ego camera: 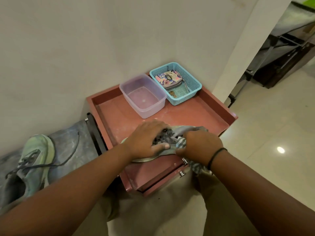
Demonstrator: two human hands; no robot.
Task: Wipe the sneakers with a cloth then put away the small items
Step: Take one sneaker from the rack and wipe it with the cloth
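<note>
Head view shows me a grey sneaker [180, 132] lying at the near edge of the red cabinet top [192, 114]. My left hand [146, 138] presses down on its laces, fingers curled over them. My right hand [199, 147] grips a checked cloth [196, 167] against the shoe. Behind the shoe, bare red top lies open up to a clear tub [143, 96] and a blue basket [175, 82] by the wall. Left of the cabinet, a second sneaker [34, 160] sits on a lower shelf.

One head cam, wide-angle, looks fwd and down, close over the red worktop [196, 113]; wall far, floor at right.
</note>
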